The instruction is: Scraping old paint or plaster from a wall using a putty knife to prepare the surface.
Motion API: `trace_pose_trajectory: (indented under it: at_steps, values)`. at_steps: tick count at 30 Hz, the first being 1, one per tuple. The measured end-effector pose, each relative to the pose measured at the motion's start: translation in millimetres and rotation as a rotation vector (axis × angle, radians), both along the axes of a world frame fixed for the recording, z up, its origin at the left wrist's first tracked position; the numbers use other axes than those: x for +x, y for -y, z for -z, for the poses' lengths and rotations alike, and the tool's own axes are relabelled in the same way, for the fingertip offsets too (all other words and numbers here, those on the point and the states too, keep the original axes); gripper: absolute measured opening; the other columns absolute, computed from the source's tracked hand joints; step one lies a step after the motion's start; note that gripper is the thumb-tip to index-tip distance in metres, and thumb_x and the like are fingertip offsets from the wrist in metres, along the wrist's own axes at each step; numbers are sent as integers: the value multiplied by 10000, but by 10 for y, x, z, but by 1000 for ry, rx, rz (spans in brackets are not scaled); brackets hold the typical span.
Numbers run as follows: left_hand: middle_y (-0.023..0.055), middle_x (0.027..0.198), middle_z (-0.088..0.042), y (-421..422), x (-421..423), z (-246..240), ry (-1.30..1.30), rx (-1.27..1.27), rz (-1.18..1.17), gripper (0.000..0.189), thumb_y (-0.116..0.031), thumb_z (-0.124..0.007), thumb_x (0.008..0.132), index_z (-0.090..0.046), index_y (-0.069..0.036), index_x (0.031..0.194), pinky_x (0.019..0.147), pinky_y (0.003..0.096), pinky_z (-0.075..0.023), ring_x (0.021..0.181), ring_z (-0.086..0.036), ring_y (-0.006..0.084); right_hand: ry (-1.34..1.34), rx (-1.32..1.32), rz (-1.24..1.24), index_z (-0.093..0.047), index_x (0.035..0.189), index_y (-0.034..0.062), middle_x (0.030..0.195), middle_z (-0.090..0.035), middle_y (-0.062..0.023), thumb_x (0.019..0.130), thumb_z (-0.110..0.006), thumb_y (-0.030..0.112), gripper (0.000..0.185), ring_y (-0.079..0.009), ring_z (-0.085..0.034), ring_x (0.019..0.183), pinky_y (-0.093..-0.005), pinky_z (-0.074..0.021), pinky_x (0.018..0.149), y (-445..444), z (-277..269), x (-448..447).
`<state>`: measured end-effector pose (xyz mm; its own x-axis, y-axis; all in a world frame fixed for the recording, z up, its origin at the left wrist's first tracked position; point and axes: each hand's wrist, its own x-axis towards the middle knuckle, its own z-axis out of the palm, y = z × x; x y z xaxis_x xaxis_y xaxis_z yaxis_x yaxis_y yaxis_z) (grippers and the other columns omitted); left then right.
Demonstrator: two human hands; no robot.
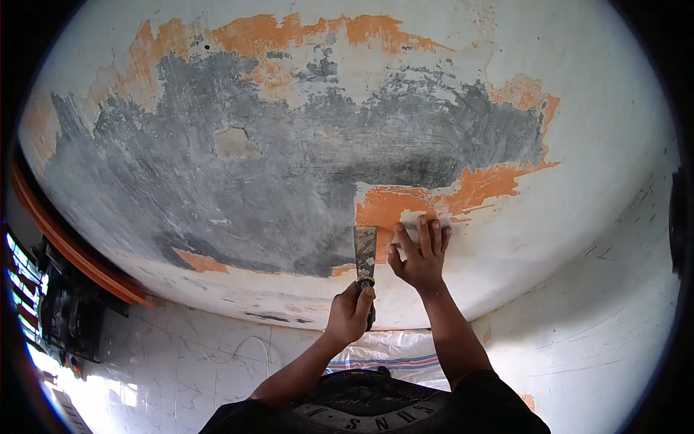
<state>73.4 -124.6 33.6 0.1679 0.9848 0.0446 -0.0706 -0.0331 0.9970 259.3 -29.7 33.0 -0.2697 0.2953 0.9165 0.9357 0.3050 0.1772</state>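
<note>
My left hand (348,314) grips the dark handle of a putty knife (366,252). Its metal blade, smeared with pale residue, points up the wall and lies over the border between grey and orange areas. Just to the right, my right hand (424,260) rests on the wall with its fingers apart and nothing visibly held. Near its fingertips, an orange layer (379,205) shows beside a whitish patch of paint. Left of the blade, a broad area of bare grey plaster (282,190) spreads across the wall, with ragged edges of white paint (585,135) and orange around it.
A white woven plastic sheet (387,350) with coloured stripes lies below my forearms. Pale veined floor tiles (184,347) carry a thin white cable (265,347). An orange-brown frame (70,244) edges the wall at left, near dark objects (70,320). Another scuffed wall (580,325) stands at right.
</note>
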Motion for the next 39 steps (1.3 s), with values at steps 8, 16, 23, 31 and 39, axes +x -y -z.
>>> trace_pose_trajectory:
  at_steps: [8,16,23,31,39]
  values:
    - [24,555,-517,-16,-28,224,-82,50,-36,296,-261,-487,1009,-539,-3,873,478,295,-414,484,-493,94,1,2,-8,-612,1298,265,1505,-358,-133,880,-574,361,431,-340,-196,1455,-536,-113,1178,-14,-8,-22]
    - [37,549,-535,30,-23,243,-70,6,-23,294,-257,-479,1007,-536,-6,864,478,299,-422,478,-528,113,44,26,-13,-596,1306,186,1520,-312,-182,888,-574,373,458,-375,-156,1461,-566,-97,1168,-19,-26,-18]
    - [46,543,-536,-35,-12,33,-88,62,-31,305,-267,-477,1007,-552,-4,871,485,306,-433,463,-529,130,60,16,5,-595,1308,188,1521,-310,-182,881,-587,386,470,-374,-155,1461,-565,-101,1168,-18,-1,18]
    - [33,530,-521,-4,-32,66,-62,10,-13,302,-269,-474,1010,-548,-5,884,470,297,-421,458,-519,111,51,12,-8,-597,1308,193,1508,-325,-186,879,-595,383,470,-375,-166,1458,-573,-98,1166,-23,4,1]
    - [34,534,-524,23,-29,252,-92,-1,-40,303,-267,-480,1005,-549,-2,875,479,304,-423,472,-521,114,1,2,-9,-593,1320,271,1505,-357,-130,879,-578,360,450,-337,-189,1457,-538,-98,1178,-22,11,-23]
